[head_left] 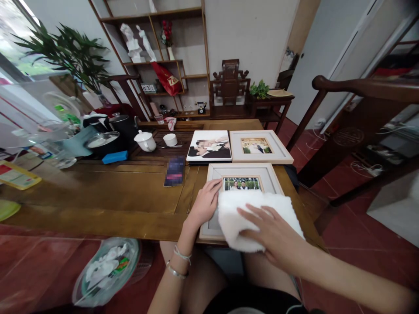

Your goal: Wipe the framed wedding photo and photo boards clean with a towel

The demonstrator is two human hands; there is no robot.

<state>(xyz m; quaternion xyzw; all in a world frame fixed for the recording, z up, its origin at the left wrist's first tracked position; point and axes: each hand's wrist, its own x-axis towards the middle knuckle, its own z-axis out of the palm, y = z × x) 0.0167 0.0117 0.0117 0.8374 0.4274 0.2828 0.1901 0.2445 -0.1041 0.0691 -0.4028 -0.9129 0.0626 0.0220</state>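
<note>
A white-framed photo (pixel 244 171) lies flat at the near right edge of the wooden table (pixel 108 196). My left hand (pixel 204 203) rests flat on the frame's left side, fingers stretched out. My right hand (pixel 271 233) lies spread on a fluffy white cloth (pixel 252 205) that covers the lower part of the frame. Two more pictures lie behind it: a frameless photo print (pixel 209 146) and a second white-framed photo (pixel 260 146).
A phone (pixel 174 171) lies left of the near frame. A tea tray with a white teapot (pixel 145 141), a cup (pixel 170 139), a black kettle (pixel 122 124) and a blue box (pixel 114 157) sits at the back. A bin with rubbish (pixel 106 270) stands on the floor.
</note>
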